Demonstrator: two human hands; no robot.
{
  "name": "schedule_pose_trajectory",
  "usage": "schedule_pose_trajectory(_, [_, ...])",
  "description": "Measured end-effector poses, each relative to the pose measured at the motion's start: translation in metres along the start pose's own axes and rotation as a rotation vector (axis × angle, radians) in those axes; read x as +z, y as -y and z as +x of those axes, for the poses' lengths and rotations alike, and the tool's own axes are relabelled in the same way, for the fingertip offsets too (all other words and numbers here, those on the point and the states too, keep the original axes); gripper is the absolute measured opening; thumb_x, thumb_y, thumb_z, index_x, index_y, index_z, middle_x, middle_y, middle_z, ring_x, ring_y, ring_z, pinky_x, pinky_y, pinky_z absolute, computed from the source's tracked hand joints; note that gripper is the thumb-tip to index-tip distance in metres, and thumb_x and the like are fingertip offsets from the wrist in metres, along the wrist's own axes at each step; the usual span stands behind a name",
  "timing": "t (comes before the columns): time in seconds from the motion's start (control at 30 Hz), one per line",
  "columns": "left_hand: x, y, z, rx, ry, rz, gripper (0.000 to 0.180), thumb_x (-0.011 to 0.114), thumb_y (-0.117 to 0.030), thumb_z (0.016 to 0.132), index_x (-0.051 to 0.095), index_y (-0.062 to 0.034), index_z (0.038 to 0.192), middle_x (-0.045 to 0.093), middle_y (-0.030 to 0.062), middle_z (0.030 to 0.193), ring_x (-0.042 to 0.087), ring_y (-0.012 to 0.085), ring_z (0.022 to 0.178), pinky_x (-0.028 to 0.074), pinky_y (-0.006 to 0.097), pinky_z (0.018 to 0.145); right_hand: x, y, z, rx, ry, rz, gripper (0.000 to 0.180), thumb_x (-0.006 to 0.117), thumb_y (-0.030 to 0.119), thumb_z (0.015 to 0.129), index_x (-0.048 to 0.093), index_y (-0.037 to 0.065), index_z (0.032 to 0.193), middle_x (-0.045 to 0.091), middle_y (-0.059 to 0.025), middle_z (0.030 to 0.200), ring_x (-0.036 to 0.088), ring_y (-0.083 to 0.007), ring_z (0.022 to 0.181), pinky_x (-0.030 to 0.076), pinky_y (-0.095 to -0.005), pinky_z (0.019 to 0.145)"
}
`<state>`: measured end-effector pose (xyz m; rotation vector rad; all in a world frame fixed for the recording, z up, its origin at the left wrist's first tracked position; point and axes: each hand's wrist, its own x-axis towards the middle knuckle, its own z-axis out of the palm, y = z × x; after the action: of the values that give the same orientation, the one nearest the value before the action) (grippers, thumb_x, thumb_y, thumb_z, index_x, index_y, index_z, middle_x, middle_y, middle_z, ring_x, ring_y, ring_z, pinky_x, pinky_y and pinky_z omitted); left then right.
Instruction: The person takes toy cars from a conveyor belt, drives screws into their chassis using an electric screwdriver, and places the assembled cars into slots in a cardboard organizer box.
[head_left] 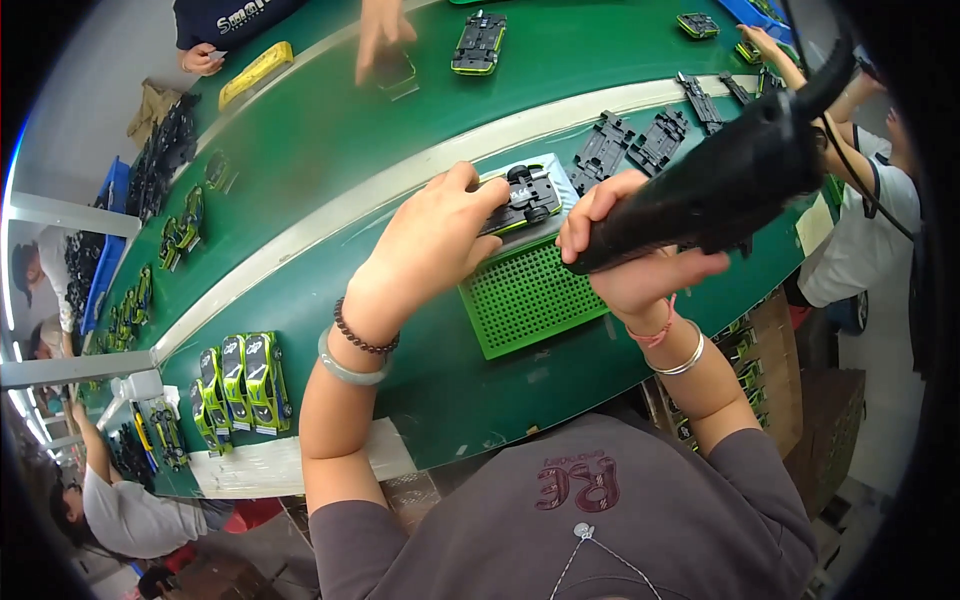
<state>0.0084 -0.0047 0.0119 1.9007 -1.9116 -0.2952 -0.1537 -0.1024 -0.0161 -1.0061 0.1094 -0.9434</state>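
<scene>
A toy car [527, 203] lies upside down, its black underside and wheels facing up and a strip of green body showing at its edge. My left hand [440, 230] grips its left end, the fingers bent over the chassis. Beneath the car is a pale blue-white pad or holder [556, 172]. My right hand [628, 262] is wrapped round a black power screwdriver [715, 170] with a cable at its upper end. The screwdriver slants down toward the right of the car; its tip is hidden by my fingers.
A green perforated basket [530, 300] sits just in front of the car. Loose black chassis plates [604, 148] lie beyond it, to the right. Several green toy cars [245, 375] stand at the left. Across a pale rail [330, 215], a co-worker's hand [383, 35] reaches over the green belt.
</scene>
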Motion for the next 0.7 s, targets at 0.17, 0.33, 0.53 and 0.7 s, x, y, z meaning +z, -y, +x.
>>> schedule_pose_trajectory(0.17, [-0.006, 0.001, -0.001, -0.024, 0.044, -0.015, 0.036, 0.069, -0.007, 0.068, 0.053, -0.0040, 0.100, 0.051, 0.0143, 0.096, 0.054, 0.0337, 0.087, 0.045, 0.040, 0.075, -0.005, -0.009, -0.002, 0.017, 0.010, -0.108, 0.103, 0.015, 0.097, 0.045, 0.043, 0.005, 0.083, 0.049, -0.0067, 0.059, 0.049, -0.0165, 0.051, 0.042, -0.0274, 0.049])
schedule_pose_trajectory(0.33, [-0.006, 0.000, -0.002, -0.030, 0.047, -0.015, 0.037, 0.069, -0.008, 0.068, 0.053, -0.0041, 0.100, 0.051, 0.0142, 0.095, 0.054, 0.0336, 0.087, 0.045, 0.040, 0.075, -0.004, -0.010, -0.003, 0.011, 0.029, -0.145, 0.103, 0.015, 0.096, 0.046, 0.043, 0.004, 0.083, 0.049, -0.0070, 0.060, 0.050, -0.0166, 0.051, 0.042, -0.0274, 0.049])
schedule_pose_trajectory(0.53, [-0.006, 0.001, -0.001, -0.032, 0.042, -0.023, 0.037, 0.070, -0.008, 0.068, 0.053, -0.0046, 0.100, 0.051, 0.0143, 0.093, 0.054, 0.0338, 0.086, 0.045, 0.040, 0.073, -0.001, -0.014, -0.004, 0.032, 0.023, -0.206, 0.102, 0.018, 0.096, 0.047, 0.042, 0.004, 0.084, 0.049, -0.0073, 0.060, 0.050, -0.0166, 0.051, 0.043, -0.0276, 0.049])
schedule_pose_trajectory(0.7, [-0.009, 0.000, -0.001, -0.023, 0.028, 0.013, 0.038, 0.071, -0.009, 0.066, 0.053, -0.0051, 0.099, 0.052, 0.0135, 0.089, 0.054, 0.0338, 0.083, 0.044, 0.040, 0.071, 0.004, -0.015, -0.003, 0.054, -0.003, -0.309, 0.101, 0.021, 0.095, 0.047, 0.042, 0.003, 0.084, 0.048, -0.0076, 0.060, 0.050, -0.0163, 0.050, 0.043, -0.0270, 0.045])
